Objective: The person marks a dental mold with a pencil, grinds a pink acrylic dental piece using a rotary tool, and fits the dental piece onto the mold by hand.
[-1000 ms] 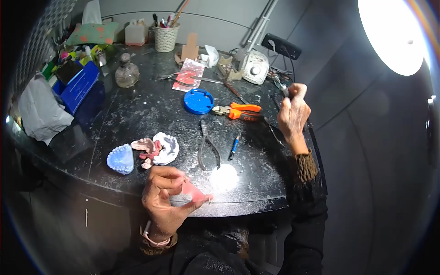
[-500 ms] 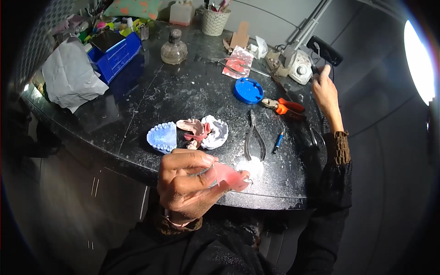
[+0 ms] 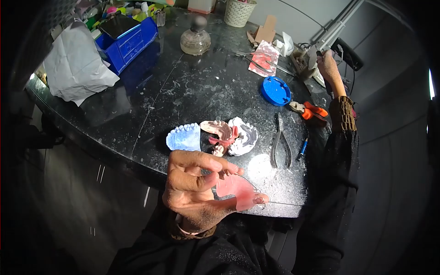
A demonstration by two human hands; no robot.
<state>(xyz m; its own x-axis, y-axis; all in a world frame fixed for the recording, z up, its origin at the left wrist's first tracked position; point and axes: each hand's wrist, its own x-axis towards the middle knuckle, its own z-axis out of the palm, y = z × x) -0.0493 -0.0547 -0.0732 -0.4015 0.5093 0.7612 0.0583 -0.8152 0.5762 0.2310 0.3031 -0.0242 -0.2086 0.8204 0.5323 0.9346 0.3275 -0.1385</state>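
Observation:
In my left hand [image 3: 192, 190], near the table's front edge, is a pink acrylic dental plate [image 3: 234, 187] with thin wire at its edge, gripped between thumb and fingers. My right hand [image 3: 331, 72] reaches out to the far right, fingers closed around something dark, mostly hidden, beside a white control box [image 3: 318, 77]. Just beyond my left hand lie a blue dental model [image 3: 184, 137], a brownish cast [image 3: 215, 129] with a pink piece against it, and a white cast [image 3: 249, 137]. Slim metal pliers [image 3: 280, 142] rest to their right.
Orange-handled cutters [image 3: 311, 111], a blue round lid [image 3: 276, 90] and a blue pen-like tool [image 3: 302, 149] lie on the right. Farther back stand a glass bottle [image 3: 195, 41] and a white woven cup [image 3: 239, 13]. A blue bin [image 3: 130, 48] and crumpled paper [image 3: 78, 68] occupy the left.
The view has shifted, so the table's things appear farther right. My left hand has turned the pink plate to show more of its face. My right hand remains by the white box.

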